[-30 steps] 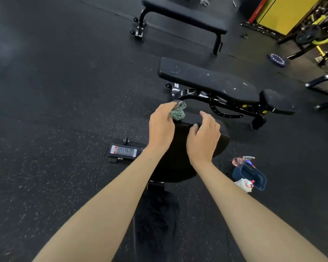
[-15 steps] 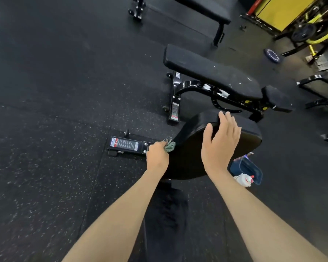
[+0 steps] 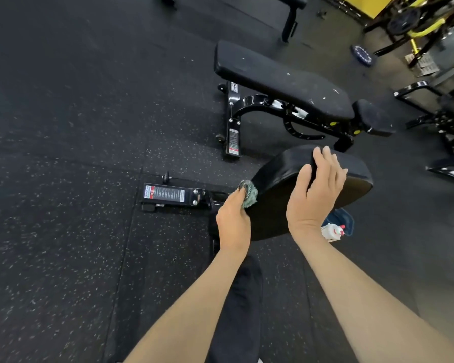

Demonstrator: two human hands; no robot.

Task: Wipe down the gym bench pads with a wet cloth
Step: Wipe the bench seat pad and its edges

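A black bench pad [image 3: 278, 179] rises tilted in front of me, its rounded top end near the middle of the view. My left hand [image 3: 233, 221] grips a small green cloth [image 3: 248, 195] and presses it against the pad's left edge. My right hand [image 3: 315, 195] rests flat on the pad's top, fingers straight and pointing away from me. The lower part of the pad is hidden behind both hands.
A second adjustable bench [image 3: 283, 82] with white specks on its pad stands just beyond. A blue tub [image 3: 344, 220] with a white spray bottle [image 3: 332, 231] sits on the floor to the right. The bench's base foot [image 3: 173, 195] lies to the left. Yellow racks [image 3: 419, 27] stand far right.
My left hand has carried the cloth from the pad's top end down along its left edge. My right hand opened flat on the pad. The view shifted closer and leftward.
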